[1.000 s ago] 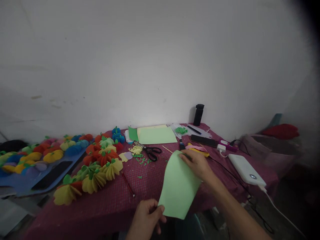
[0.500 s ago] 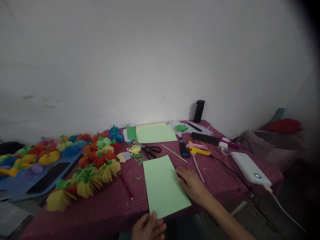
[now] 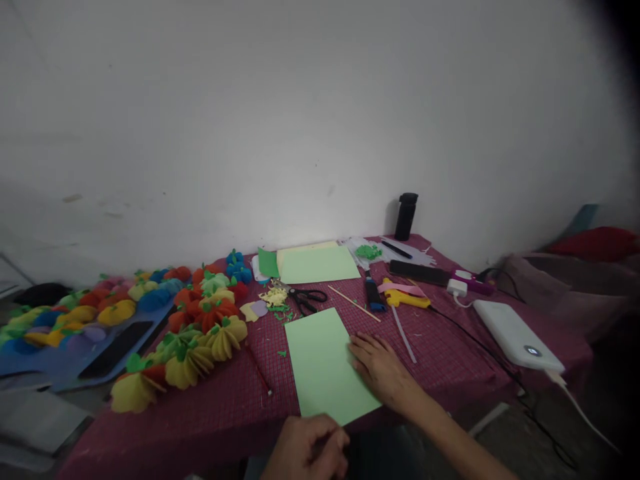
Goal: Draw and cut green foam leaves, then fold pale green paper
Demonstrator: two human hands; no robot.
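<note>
A pale green sheet of paper [image 3: 320, 363] lies near the table's front edge. My right hand [image 3: 377, 367] rests flat on its right side with the fingers stretched out. At the sheet's bottom edge, my left hand [image 3: 307, 448] is curled closed and covers the lower left corner. Whatever its fingers may hold is hidden. Beyond the sheet lie black-handled scissors [image 3: 306, 300] and a thin wooden stick [image 3: 354, 303]. A red pencil [image 3: 260, 373] is to the left of the sheet.
Colourful paper pumpkins [image 3: 200, 333] crowd the left side. More green paper [image 3: 320, 264] lies at the back, near yellow paper scraps [image 3: 273, 297]. On the right are a blue-black cutter [image 3: 374, 293], a yellow glue gun [image 3: 407, 298], a white power bank [image 3: 517, 337] and a black bottle [image 3: 405, 217].
My left hand has gone from pinching the sheet's lower left corner to a curled pose over that edge. My right hand stays on the sheet. The view has shifted slightly.
</note>
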